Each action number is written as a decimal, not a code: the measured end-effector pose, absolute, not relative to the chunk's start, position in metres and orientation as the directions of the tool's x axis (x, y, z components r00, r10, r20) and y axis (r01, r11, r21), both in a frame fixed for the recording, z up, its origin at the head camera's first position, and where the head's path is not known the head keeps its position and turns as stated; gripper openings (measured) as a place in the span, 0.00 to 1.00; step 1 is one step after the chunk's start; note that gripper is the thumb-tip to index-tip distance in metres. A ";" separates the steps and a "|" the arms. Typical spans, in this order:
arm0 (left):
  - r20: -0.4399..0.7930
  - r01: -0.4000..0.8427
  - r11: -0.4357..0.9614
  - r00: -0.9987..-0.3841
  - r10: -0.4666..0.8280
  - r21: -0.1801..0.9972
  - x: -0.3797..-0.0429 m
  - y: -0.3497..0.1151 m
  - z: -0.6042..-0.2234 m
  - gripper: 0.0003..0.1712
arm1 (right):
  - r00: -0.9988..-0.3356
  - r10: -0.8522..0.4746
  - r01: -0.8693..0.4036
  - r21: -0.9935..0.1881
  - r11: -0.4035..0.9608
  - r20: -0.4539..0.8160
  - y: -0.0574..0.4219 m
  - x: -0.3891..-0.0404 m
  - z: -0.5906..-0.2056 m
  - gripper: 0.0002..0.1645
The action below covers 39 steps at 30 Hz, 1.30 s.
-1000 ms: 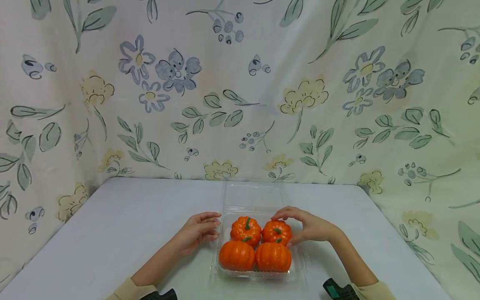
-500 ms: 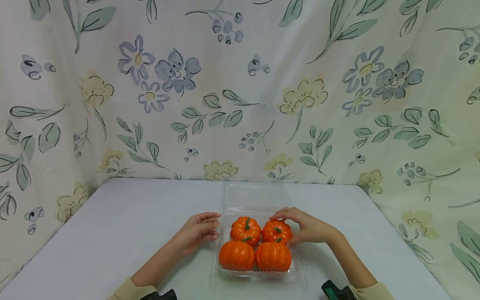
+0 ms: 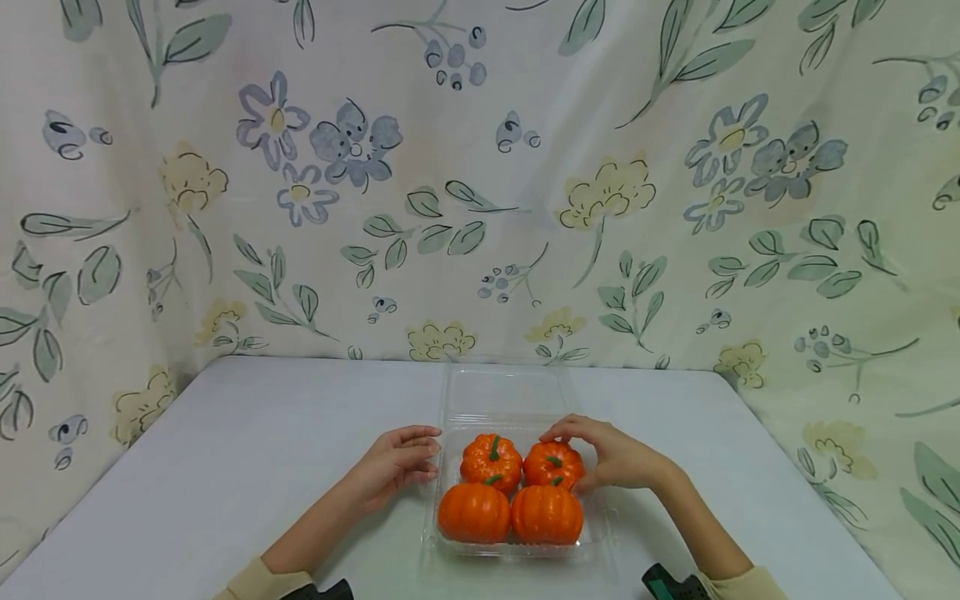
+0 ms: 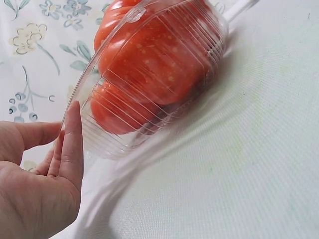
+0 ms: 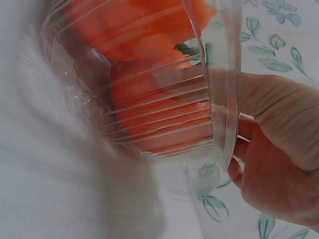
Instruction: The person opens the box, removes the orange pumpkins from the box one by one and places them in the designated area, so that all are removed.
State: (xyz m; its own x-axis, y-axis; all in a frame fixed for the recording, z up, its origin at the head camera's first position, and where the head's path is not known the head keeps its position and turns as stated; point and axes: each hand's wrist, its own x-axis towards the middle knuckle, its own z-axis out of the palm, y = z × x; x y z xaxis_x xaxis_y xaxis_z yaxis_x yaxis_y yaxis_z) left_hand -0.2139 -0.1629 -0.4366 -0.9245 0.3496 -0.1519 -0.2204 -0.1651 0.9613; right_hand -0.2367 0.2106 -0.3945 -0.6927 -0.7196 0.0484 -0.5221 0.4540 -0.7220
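Observation:
Four-lobed clusters aside, several orange pumpkins with green stems fill a clear plastic clamshell box (image 3: pixel 510 550) in two rows. Its clear lid (image 3: pixel 506 392) lies folded back behind it. My left hand (image 3: pixel 393 465) is at the box's left side; in the left wrist view its thumb (image 4: pixel 42 133) and fingers (image 4: pixel 74 144) pinch the rim from both sides. Over the right rim reaches my right hand (image 3: pixel 626 458), its thumb and fingers round the back right pumpkin (image 3: pixel 553 468). In the right wrist view the thumb shows through the box wall against that pumpkin; its fingertips are hidden there.
The box stands on a white table (image 3: pixel 300 417), near the middle of its front half. A flowered curtain (image 3: pixel 480 208) hangs behind the table's back edge. Pale sleeves and dark wrist straps (image 3: pixel 675 583) show at the bottom.
My right hand has shifted very slightly left over the back right pumpkin. The left hand, the box and the other pumpkins stay as they were.

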 end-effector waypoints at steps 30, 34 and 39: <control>-0.137 -0.207 -0.170 -0.926 0.352 0.963 -0.213 -0.163 -0.437 0.26 | -0.707 -0.695 -0.586 -0.660 0.470 0.133 0.211 -0.232 -0.382 0.37; -0.140 -0.210 -0.170 -0.926 0.351 0.963 -0.213 -0.163 -0.437 0.26 | -0.707 -0.692 -0.595 -0.654 0.468 0.148 0.212 -0.231 -0.378 0.37; -0.141 -0.214 -0.176 -0.925 0.352 0.961 -0.213 -0.162 -0.437 0.26 | -0.712 -0.680 -0.605 -0.642 0.472 0.172 0.214 -0.232 -0.377 0.39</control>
State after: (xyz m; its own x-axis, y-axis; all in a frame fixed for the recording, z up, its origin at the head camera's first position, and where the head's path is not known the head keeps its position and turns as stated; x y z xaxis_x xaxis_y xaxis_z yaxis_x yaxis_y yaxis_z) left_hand -0.2128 -0.1624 -0.4365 -0.9252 0.3523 -0.1412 -0.2138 -0.1764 0.9608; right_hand -0.2319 0.2138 -0.3774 -0.7124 -0.6804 0.1715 -0.6048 0.4715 -0.6417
